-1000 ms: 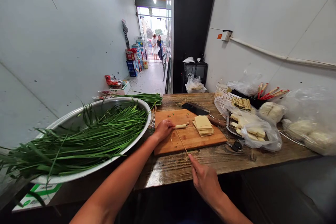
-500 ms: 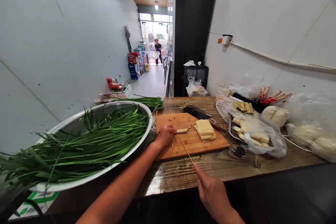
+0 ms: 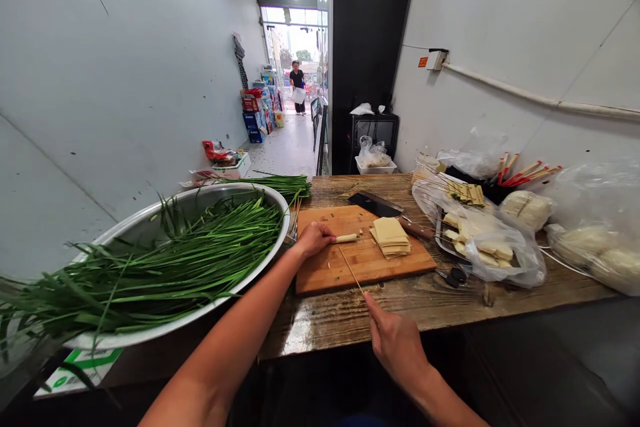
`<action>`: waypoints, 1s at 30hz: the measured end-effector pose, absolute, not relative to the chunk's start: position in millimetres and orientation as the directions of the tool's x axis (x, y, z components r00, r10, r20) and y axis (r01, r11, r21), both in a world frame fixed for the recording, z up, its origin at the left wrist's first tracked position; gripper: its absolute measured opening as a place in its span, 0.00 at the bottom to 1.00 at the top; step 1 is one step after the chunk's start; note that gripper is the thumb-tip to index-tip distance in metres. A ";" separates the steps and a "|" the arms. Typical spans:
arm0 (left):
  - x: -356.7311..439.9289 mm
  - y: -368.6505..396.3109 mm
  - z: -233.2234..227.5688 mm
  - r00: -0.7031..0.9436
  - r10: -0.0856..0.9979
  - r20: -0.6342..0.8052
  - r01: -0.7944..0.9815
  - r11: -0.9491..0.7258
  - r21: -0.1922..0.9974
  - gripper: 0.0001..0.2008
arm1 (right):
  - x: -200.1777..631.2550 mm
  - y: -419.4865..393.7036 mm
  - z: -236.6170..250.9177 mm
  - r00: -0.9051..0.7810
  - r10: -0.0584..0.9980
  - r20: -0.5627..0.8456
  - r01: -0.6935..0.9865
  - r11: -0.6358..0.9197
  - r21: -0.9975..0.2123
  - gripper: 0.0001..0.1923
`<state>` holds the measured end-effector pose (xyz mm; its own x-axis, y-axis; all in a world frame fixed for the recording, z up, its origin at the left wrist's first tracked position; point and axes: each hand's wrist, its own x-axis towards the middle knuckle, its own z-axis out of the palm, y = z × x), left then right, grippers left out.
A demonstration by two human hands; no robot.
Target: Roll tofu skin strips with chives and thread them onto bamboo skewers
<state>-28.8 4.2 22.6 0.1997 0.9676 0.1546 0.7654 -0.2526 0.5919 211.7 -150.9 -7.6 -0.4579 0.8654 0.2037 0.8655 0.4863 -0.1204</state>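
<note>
On the wooden cutting board [image 3: 320, 273], my left hand [image 3: 315, 239] grips a pale rolled tofu sheet [image 3: 346, 238] by its left end. My right hand [image 3: 395, 337] is closed around the lower end of a thin bamboo skewer [image 3: 351, 268]. The skewer's tip points up and left, just below the roll and apart from it. Right of the roll lies a stack of square tofu sheets [image 3: 391, 237]. A cleaver [image 3: 375, 205] rests at the board's back right, its wooden handle over the board's edge.
At left stands a big metal basin [image 3: 270, 197] heaped with green chives [image 3: 200, 267]. To the right are a tray of skewered rolls under plastic [image 3: 493, 257], black scissors [image 3: 455, 276], bagged pale food [image 3: 595, 247] and red-tipped sticks [image 3: 530, 175]. A person [image 3: 297, 87] stands in the far doorway.
The skewer tip has moved slightly closer to the roll as my right hand shifts left. The view has tilted a little. The person at the doorway has changed stance.
</note>
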 end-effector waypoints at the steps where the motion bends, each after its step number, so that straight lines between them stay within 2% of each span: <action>1: -29.0 4.2 22.6 0.196 0.968 0.158 0.768 -0.251 0.589 0.06 | 211.8 -150.8 -8.3 -0.455 0.864 0.215 0.865 0.486 -0.123 0.24; 7: -28.7 3.5 24.9 0.206 0.969 0.139 0.769 -0.248 0.588 0.06 | 209.7 -148.8 -9.9 -0.441 0.859 0.261 0.864 0.485 -0.138 0.23; 17: -27.1 2.4 25.5 0.158 0.980 0.117 0.785 -0.197 0.588 0.07 | 208.2 -149.8 -10.3 -0.438 0.870 0.226 0.865 0.476 -0.157 0.25; 30: -29.3 4.6 25.2 0.186 0.975 0.122 0.804 -0.222 0.552 0.07 | 196.1 -150.7 -4.2 -0.416 0.890 0.187 0.882 0.445 -0.154 0.24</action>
